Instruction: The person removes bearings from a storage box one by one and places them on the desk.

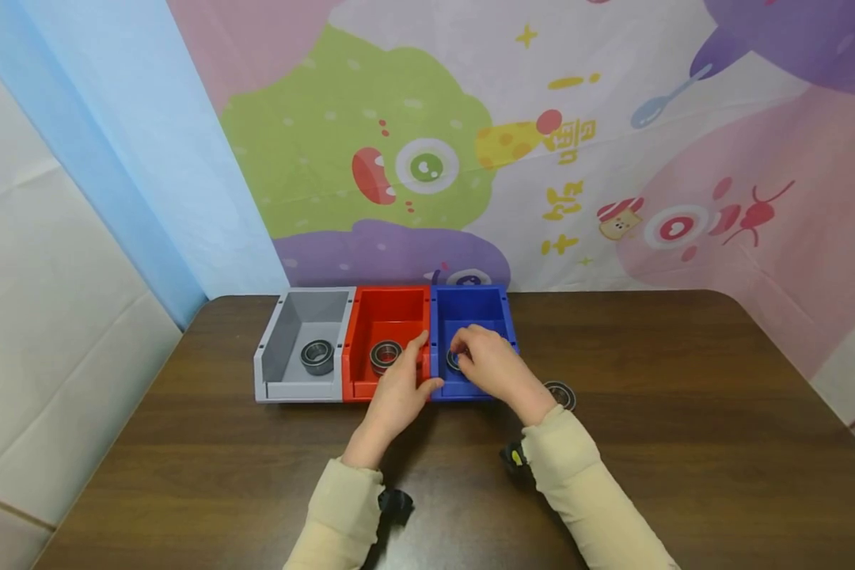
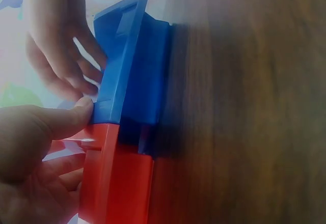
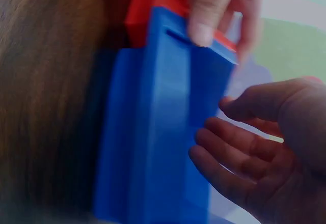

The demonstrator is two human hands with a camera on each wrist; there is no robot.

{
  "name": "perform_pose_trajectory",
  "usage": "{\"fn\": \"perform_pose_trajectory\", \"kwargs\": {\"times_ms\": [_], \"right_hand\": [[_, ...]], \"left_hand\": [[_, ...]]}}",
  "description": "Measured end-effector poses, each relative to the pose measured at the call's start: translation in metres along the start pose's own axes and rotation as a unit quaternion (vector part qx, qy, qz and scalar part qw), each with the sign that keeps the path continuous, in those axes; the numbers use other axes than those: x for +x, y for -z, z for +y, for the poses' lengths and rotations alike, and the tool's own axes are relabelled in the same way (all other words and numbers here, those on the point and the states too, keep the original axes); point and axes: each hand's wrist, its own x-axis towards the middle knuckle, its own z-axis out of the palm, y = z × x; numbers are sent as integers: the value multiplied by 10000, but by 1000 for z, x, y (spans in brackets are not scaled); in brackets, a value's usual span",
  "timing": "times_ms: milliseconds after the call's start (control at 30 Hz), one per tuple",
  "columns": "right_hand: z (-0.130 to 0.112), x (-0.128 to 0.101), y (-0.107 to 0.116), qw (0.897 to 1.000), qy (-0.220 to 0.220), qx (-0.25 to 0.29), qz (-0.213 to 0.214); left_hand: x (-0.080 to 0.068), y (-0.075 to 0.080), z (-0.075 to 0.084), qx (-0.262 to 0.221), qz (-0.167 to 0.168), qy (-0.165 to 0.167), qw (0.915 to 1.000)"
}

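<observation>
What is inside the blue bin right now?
In the blue bin, the right hand reaches in over a dark ring bearing. Only its edge shows; fingers cover the rest, so the grip cannot be judged.
</observation>
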Motion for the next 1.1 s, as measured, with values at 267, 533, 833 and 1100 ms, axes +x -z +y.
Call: {"fn": "perform_pose_trajectory", "kwargs": {"times_ms": [267, 533, 833, 1100], "right_hand": [[0, 15, -14, 9989, -438, -146, 71], [7, 24, -24, 9954, -791, -495, -221], [12, 28, -36, 9906, -1036, -668, -595], [9, 31, -37, 9860, -1033, -897, -955]], "left_hand": [[1, 0, 1, -22, -44, -9, 10000], [3, 1, 1, 33, -24, 7, 10000], [1, 1, 2, 27, -98, 135, 9999], [1, 0, -1, 44, -88, 73, 9999]]}}
